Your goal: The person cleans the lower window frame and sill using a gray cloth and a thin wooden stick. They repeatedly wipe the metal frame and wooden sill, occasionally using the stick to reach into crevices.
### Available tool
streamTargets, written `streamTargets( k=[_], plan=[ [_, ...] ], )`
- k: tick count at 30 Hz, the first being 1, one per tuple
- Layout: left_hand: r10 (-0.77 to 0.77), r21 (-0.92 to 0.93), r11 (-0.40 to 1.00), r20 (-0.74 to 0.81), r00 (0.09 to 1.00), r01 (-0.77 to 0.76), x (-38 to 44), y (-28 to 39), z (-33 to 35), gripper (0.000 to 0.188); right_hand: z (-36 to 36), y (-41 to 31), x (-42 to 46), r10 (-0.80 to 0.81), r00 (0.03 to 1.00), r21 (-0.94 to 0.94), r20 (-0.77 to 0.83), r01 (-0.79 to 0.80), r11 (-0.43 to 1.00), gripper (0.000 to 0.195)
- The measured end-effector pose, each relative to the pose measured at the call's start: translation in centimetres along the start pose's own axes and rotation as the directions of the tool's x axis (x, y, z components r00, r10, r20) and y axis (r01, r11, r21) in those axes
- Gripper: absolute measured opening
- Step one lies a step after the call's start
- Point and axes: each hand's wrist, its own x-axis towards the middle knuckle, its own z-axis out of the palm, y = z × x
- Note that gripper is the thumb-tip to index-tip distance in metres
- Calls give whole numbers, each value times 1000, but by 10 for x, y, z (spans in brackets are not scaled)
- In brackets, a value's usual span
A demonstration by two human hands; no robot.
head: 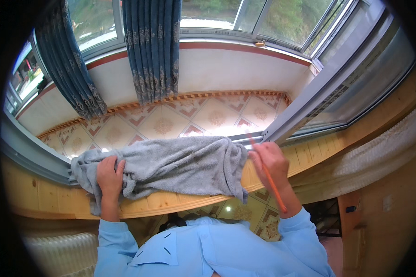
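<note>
A crumpled grey terry towel [180, 162] lies along the wooden window sill [166, 202] and over part of the metal sliding track [246, 137]. My left hand [110, 175] is on the towel's left part, fingers bent into the cloth and thumb apart. In my right hand [271, 161], to the right of the towel, is a thin tool with an orange-red handle [275, 188]. Its handle runs back along my wrist. The tool's far end points at the track and is blurred, so its kind is unclear.
A sliding window panel [327, 79] stands at the right of the opening. Beyond the sill is a tiled floor [163, 123], with blue patterned curtains [152, 52] hanging over it. A pale curtain [364, 162] hangs on the near right. A small object [260, 44] sits on the far window ledge.
</note>
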Motion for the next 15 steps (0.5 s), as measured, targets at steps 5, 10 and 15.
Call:
streamTargets(
  k=[5,10,15],
  plan=[
    [26,-23,999,28,999,-25,5,14,-2,28,17,-38,17,-219,948,374,-229,293,880,18],
    [45,-63,997,90,995,-40,7,30,-6,27,17,-48,20,-171,976,489,-136,216,845,19],
    [112,-153,986,321,940,-65,14,76,4,30,16,-47,23,-143,894,735,-425,433,522,57]
  ],
)
